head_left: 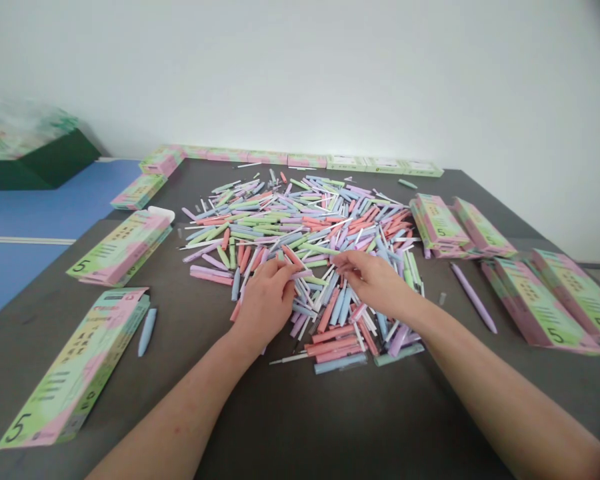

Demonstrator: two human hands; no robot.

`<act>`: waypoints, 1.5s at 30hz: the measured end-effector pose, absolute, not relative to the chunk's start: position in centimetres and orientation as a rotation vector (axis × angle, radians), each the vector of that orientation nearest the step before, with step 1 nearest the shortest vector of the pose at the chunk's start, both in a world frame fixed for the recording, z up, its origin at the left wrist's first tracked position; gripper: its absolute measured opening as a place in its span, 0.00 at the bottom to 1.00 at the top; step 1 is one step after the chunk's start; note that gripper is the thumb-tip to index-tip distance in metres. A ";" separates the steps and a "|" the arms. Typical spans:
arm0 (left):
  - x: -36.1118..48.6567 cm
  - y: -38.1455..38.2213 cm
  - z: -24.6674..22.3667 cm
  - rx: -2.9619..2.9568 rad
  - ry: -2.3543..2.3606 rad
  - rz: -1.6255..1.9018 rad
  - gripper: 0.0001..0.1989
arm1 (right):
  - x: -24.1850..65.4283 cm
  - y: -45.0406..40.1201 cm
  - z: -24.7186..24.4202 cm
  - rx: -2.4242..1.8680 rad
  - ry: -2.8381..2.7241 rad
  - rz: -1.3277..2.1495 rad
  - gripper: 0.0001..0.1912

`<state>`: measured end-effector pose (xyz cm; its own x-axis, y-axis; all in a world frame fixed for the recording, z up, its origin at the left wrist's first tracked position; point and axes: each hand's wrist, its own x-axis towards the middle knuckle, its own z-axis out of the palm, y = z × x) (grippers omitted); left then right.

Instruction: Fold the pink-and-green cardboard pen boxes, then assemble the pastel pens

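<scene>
A wide heap of loose pen parts (280,220) in pink-red, blue, green and purple, mixed with white refills, lies in the middle of the dark table. Over the front of this heap is my left hand (267,300), its fingers closed, and a short purple pen part (303,274) sticks out at the fingertips. To its right, my right hand (373,280) has thumb and fingers pinched together just above the heap. Whatever the right fingers hold, if anything, is too small to make out. The two hands are apart, with pen parts between them.
Printed pen boxes lie at left (75,367) and right (550,307), with a row of boxes (267,157) along the wall. A blue pen part (147,331) and a purple pen (473,298) lie apart from the heap. A dark green crate (60,160) stands left on a blue surface.
</scene>
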<state>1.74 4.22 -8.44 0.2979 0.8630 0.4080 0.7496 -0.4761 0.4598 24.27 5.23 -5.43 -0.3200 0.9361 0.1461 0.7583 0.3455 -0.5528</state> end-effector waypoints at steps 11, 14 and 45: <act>1.7 4.1 -8.4 2.397 1.497 0.942 0.14 | 26.0 3.3 -4.7 -1.278 -2.503 0.534 0.15; 1.7 4.1 -8.3 2.416 1.487 0.952 0.13 | 25.9 3.4 -5.0 -1.259 -2.646 0.469 0.16; 2.6 2.2 -6.0 2.679 1.078 1.103 0.13 | 24.2 1.8 -2.7 -1.201 -2.025 0.936 0.14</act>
